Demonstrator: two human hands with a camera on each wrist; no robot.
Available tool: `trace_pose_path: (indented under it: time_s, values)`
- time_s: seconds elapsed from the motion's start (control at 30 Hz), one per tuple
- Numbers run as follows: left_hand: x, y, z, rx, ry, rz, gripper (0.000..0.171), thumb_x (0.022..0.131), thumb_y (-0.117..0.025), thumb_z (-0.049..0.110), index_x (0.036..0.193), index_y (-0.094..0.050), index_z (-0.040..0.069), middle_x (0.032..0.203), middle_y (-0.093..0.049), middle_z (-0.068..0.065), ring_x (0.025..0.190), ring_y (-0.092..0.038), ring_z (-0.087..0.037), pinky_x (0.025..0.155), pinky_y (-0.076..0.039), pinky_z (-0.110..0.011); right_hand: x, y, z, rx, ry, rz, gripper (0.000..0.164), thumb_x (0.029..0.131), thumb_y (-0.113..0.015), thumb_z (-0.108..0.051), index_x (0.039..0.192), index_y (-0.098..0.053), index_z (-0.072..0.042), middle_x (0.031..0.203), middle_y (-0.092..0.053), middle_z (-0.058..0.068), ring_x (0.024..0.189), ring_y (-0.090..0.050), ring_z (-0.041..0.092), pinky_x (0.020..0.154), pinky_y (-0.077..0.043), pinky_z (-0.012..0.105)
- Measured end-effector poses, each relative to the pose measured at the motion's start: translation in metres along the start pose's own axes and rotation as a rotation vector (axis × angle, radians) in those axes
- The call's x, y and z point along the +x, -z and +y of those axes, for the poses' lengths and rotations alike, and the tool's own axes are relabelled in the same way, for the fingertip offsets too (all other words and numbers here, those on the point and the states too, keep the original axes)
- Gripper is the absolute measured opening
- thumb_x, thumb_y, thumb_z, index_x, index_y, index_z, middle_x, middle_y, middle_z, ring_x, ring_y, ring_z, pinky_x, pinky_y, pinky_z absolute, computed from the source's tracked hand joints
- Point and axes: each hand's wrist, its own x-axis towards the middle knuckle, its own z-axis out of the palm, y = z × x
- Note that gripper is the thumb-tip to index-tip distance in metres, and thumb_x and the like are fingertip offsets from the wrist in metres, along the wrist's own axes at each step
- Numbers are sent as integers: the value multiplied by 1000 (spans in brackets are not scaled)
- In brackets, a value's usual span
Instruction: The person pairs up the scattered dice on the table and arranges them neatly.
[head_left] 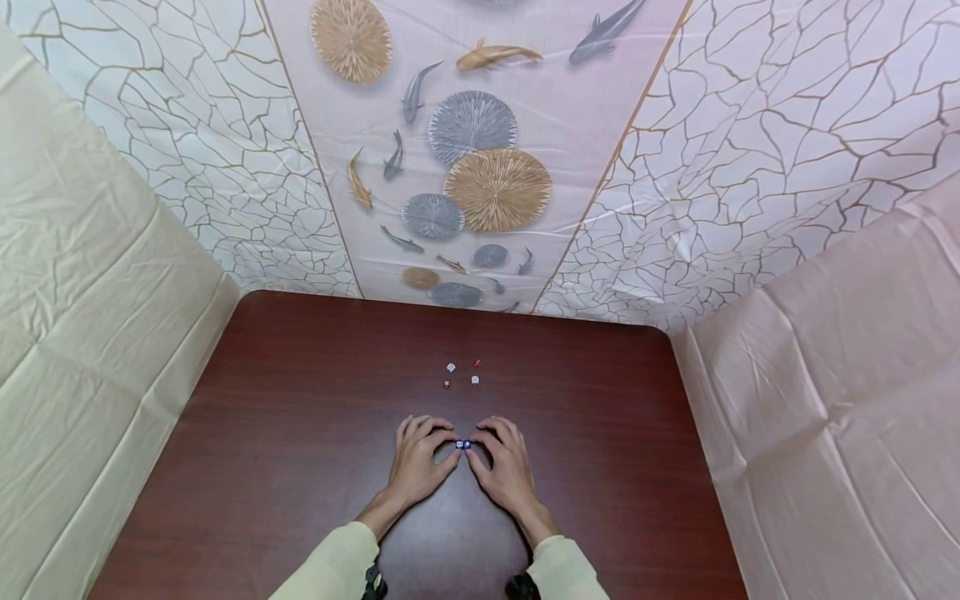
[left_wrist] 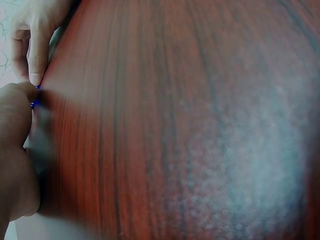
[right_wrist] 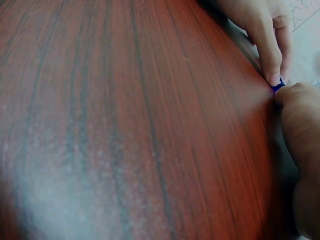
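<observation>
Two small blue dice sit side by side on the brown table, apparently touching. The left die (head_left: 460,445) is pinched between thumb and forefinger of my left hand (head_left: 417,460). My right hand (head_left: 507,468) pinches the right die (head_left: 468,445) in the same way, from the other side. In the left wrist view, only slivers of blue (left_wrist: 34,104) show past the fingers. The right wrist view has a blue die (right_wrist: 278,86) at the fingertips, partly covered by the thumb.
Beyond the hands lie two white dice, the left one (head_left: 451,367) and the right one (head_left: 475,380), and two red dice, the left one (head_left: 446,384) and the right one (head_left: 477,362). A patterned cloth (head_left: 495,108) hangs behind the wood-grain table (head_left: 315,383), with pale cloth at both sides.
</observation>
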Motion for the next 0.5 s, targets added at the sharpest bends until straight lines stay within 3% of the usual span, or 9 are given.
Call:
trace_pose_path:
  time_s: [0.5]
  values:
    - [-2, -5, -4, 24, -25, 28, 21, 88, -95, 18, 107, -86, 15, 121, -79, -4, 122, -67, -37, 118, -35, -76, 2, 7, -3, 11, -37, -51, 24, 92, -95, -19, 113, -84, -12, 135, -75, 9, 140, -63, 39, 118, -48, 63]
